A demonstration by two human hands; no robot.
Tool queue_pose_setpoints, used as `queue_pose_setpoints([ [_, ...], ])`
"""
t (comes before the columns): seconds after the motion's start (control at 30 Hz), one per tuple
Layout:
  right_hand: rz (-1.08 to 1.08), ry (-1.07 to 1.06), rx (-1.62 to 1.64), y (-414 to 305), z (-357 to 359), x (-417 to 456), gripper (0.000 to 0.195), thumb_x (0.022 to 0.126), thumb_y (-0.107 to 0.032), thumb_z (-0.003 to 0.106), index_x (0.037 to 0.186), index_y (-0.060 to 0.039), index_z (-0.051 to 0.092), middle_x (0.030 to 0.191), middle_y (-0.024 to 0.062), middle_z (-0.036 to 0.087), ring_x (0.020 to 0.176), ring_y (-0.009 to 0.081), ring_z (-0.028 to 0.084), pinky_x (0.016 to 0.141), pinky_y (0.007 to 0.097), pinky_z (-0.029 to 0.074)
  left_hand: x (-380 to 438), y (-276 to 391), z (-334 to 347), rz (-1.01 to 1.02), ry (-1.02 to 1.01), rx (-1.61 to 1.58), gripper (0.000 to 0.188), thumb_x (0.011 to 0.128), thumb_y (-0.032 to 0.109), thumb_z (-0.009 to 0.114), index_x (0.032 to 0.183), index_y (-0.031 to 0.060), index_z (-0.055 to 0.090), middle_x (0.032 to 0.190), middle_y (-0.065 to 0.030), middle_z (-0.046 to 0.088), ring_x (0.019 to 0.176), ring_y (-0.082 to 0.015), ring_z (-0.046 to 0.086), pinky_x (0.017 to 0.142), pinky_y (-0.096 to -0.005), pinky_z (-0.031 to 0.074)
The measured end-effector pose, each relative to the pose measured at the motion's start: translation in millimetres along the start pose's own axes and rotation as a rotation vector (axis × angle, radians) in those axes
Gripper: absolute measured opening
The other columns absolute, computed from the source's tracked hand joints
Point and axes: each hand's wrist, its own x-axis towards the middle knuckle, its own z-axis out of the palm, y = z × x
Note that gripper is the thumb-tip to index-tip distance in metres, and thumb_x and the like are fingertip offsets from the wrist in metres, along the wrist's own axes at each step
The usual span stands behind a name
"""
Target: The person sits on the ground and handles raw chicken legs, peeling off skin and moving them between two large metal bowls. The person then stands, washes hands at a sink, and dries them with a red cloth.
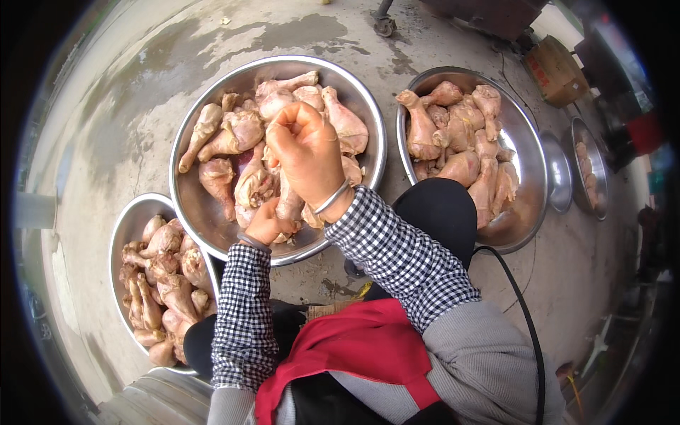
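A large steel basin of raw chicken drumsticks stands before me. Low over its near side, my left hand is closed around the end of a chicken drumstick. My right hand is raised above the middle of the basin, its fingers curled with the thumb and fingertips close together. Whether anything small is pinched between them cannot be told. More drumsticks, such as a pale chicken leg at the right wall, lie around both hands.
A second steel basin of drumsticks stands right, a third basin at the lower left. Farther right are an empty-looking metal bowl, another basin with meat and a cardboard box. A caster wheel rests on the wet-patched concrete.
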Motion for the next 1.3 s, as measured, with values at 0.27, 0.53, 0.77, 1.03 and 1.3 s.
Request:
queue_pose_setpoints([
  [0.27,-0.035,-0.039,0.140,-20,4,-6,0.003,0.086,-0.002,0.054,0.087,-0.0016,0.051,0.072,0.0023,0.055,0.059,0.0071,0.051,0.054,0.0203,0.045,85,67,42,0.318,-0.105,0.552,0.036,0.080,-0.003,0.061,0.117,-0.0040,0.057,0.113,-0.0140,0.063,0.100,-0.0198,0.061,0.090,-0.0287,0.048],
  [0.53,0.234,-0.060,0.086,20,3,2,0.007,0.089,-0.004,0.057,0.095,0.0007,0.058,0.081,0.0067,0.061,0.068,0.0113,0.057,0.062,0.0237,0.050,-15,-88,-119,-0.164,0.671,0.225,0.024,0.078,-0.001,0.064,0.102,-0.0036,0.063,0.087,-0.0109,0.068,0.075,-0.0163,0.063,0.068,-0.0256,0.049],
  [0.77,0.354,-0.155,0.024,45,4,4,0.015,0.095,-0.010,0.051,0.099,0.0029,0.058,0.069,-0.0004,0.048,0.055,0.0054,0.040,0.047,0.0175,0.034,-20,-134,-131,-0.289,0.664,0.331,0.022,0.077,0.006,0.064,0.098,-0.0022,0.065,0.082,-0.0114,0.068,0.071,-0.0168,0.063,0.065,-0.0271,0.050],
  [1.03,0.423,-0.092,-0.213,92,-3,0,0.014,0.093,-0.015,0.057,0.093,-0.0007,0.061,0.062,-0.0033,0.047,0.049,0.0039,0.039,0.044,0.0170,0.032,16,-160,-95,-0.270,0.543,0.655,0.020,0.074,0.014,0.065,0.090,0.0035,0.070,0.082,-0.0135,0.069,0.077,-0.0208,0.066,0.073,-0.0309,0.051],
  [1.3,0.569,-0.326,-0.931,293,-53,-66,0.015,0.076,-0.013,0.067,0.084,-0.0005,0.066,0.074,0.0157,0.066,0.068,0.0256,0.065,0.065,0.0339,0.051,24,-201,-126,-0.481,0.884,0.245,0.018,0.079,0.013,0.060,0.086,-0.0007,0.069,0.080,-0.0151,0.067,0.073,-0.0203,0.063,0.066,-0.0309,0.049],
])
